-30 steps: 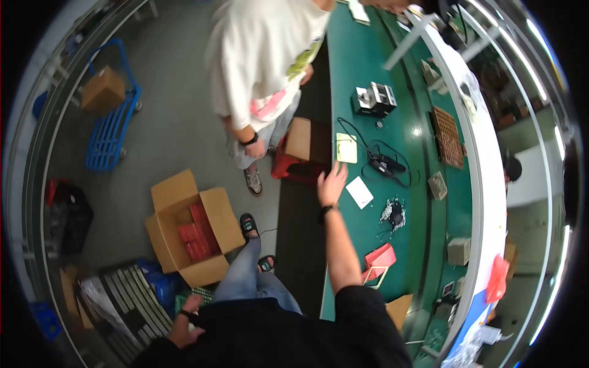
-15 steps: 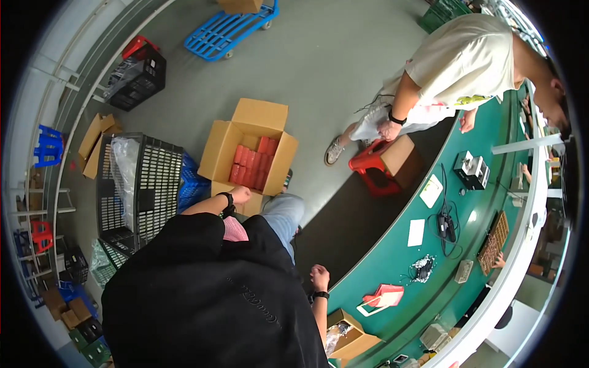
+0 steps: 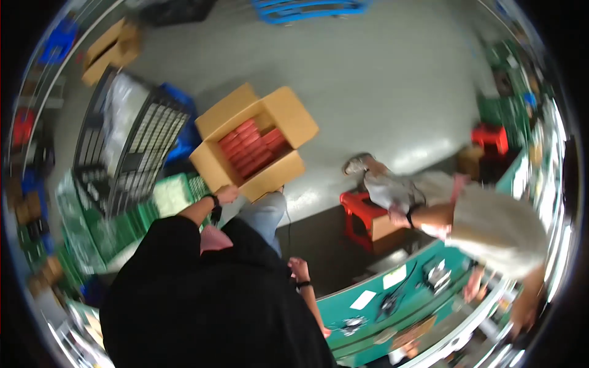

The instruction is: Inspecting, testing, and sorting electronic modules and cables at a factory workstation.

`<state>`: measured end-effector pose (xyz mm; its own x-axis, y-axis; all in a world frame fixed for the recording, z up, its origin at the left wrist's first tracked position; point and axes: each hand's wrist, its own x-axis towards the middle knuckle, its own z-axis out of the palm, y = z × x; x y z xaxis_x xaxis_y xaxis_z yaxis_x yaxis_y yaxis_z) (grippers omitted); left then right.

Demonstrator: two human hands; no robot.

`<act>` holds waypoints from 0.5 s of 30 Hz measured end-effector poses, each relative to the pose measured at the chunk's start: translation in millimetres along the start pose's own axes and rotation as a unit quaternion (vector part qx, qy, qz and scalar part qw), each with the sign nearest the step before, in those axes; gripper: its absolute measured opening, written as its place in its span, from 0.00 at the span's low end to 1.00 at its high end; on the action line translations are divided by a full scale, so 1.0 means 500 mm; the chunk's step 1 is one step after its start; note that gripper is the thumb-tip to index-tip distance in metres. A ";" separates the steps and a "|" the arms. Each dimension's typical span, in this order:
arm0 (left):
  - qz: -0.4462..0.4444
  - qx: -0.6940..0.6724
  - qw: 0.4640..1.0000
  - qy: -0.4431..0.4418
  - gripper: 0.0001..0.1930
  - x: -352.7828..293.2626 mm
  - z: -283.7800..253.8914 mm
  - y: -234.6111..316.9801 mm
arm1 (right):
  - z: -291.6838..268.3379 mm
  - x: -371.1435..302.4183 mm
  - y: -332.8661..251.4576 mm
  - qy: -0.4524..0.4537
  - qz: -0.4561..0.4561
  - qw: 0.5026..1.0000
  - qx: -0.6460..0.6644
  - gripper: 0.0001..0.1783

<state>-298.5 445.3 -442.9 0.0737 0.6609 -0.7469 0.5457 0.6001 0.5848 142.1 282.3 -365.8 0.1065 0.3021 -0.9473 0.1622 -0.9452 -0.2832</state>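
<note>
We find the green-topped bench [image 3: 336, 305] the largest item, curving across the lower right. A co-worker [image 3: 500, 224] in a light top stands by its floor-side edge. Left of the carton, a black lattice crate [image 3: 141, 147] holds clear plastic sheeting [image 3: 123, 116]; a blue crate [image 3: 181, 135] fills the space between, crowding that side. Below these we note green crates [image 3: 86, 233]. A red plastic stool [image 3: 350, 205] stands by the bench's floor-side edge, near the co-worker's legs. Along that same edge of the bench lie a yellowish card [image 3: 394, 277] and a white card [image 3: 362, 300].

The cardboard carton [image 3: 291, 116] sits on the floor, well apart from the bench, its flaps folded outward. The wearer's jeans-clad leg [image 3: 261, 214] is close to its near side. Inside we record red block-shaped packs [image 3: 245, 147] in rows, with a brown gap toward the far side; their markings are blurred.

The left hand [image 3: 227, 194] is at the near flap; we cannot tell whether it touches. The right hand [image 3: 299, 268] is near the bench's floor-side edge. On both, blur prevents us telling finger spread or any hold.
</note>
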 end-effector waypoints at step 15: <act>-0.166 -0.386 0.860 0.289 0.26 -0.136 0.083 0.192 | 0.173 0.257 -1.277 -0.237 -0.139 0.811 -0.517 0.15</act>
<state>-216.4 439.0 -349.0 -0.5286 0.3755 -0.7613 -0.2765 0.7718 0.5726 -32.7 914.1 -319.7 -0.4243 0.1739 -0.8886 0.8770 -0.1655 -0.4512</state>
